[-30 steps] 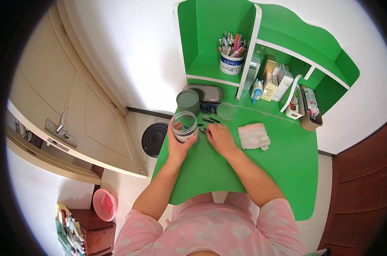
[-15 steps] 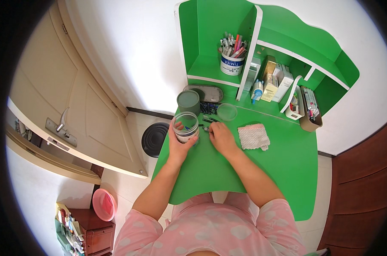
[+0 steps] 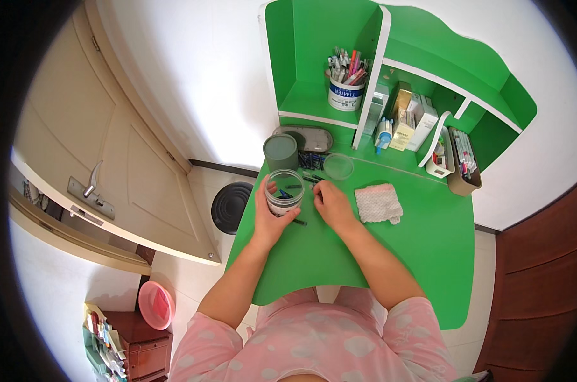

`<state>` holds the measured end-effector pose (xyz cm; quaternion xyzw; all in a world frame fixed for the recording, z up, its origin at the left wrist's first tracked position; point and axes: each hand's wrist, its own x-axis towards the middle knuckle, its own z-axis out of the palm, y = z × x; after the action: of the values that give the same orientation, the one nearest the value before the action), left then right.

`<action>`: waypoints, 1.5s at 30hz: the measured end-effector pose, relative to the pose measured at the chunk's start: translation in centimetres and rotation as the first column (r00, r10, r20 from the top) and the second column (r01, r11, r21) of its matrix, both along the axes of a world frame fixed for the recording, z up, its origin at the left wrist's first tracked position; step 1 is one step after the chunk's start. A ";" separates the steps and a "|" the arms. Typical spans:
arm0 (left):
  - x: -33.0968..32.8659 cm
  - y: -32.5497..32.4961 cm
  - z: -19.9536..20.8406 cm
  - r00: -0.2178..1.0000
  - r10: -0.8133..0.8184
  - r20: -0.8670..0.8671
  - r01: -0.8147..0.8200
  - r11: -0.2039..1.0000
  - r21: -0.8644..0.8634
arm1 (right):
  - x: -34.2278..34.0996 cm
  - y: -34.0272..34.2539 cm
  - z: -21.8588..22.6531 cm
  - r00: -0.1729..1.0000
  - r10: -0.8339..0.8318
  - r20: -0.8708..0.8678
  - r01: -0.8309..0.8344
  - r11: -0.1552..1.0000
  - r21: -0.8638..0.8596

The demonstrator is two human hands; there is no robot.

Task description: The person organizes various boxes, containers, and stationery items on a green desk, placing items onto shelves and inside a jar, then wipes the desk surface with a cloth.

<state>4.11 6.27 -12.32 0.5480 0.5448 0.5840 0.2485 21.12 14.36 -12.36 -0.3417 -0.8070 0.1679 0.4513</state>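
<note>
My left hand (image 3: 270, 219) is wrapped round a clear open jar (image 3: 283, 202) with a pale label, held tilted above the green desk. A few small dark sticks, some blue, show inside it. My right hand (image 3: 332, 204) is just right of the jar, its fingers pinched together; what they hold is hidden. Several small dark sticks (image 3: 311, 176) lie by its fingertips, and a denser pile of dark sticks (image 3: 312, 160) lies behind them. One dark stick (image 3: 300, 222) rests beside the jar's base. A round clear lid (image 3: 338, 167) lies flat behind my right hand.
Behind the jar stands a grey-green canister (image 3: 281, 153), with a grey tray (image 3: 312, 139) beyond it. A white cloth (image 3: 378, 204) lies to the right. The desk's green shelf holds a pen tub (image 3: 347, 92), boxes (image 3: 405, 125) and a brown pen holder (image 3: 463, 181).
My left hand and the jar have shifted slightly right and nearer me. A dark stick now shows beside the jar's base. My right hand has moved a little, its fingers still closed.
</note>
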 end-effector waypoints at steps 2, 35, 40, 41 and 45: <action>0.1 0.0 0.0 1.000 -0.002 0.015 0.002 1.000 -0.005 | 0.0 -0.1 0.1 1.000 0.001 0.005 -0.001 0.999 0.037; 0.4 -0.3 0.9 0.984 0.165 -0.075 -0.155 0.980 0.122 | 0.2 -2.7 7.5 0.988 -0.060 -0.140 0.046 0.994 -0.098; 0.8 -0.7 1.4 0.970 0.073 -0.231 -0.067 0.997 0.033 | -0.9 -2.9 8.5 0.987 0.148 -0.069 -0.151 0.988 -0.037; 0.8 -0.7 1.4 0.970 0.076 -0.231 -0.069 0.997 0.038 | -1.2 -2.9 8.4 0.979 0.203 -0.008 -0.204 0.979 -0.030; 0.6 -0.5 1.0 0.972 0.070 -0.226 -0.060 0.997 0.051 | -2.0 -3.7 9.1 0.970 0.238 0.051 -0.234 0.969 -0.086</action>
<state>4.68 5.77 -11.36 0.5983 0.5744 0.5372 0.1531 19.09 10.67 -3.30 -0.2658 -0.8481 0.2417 0.3894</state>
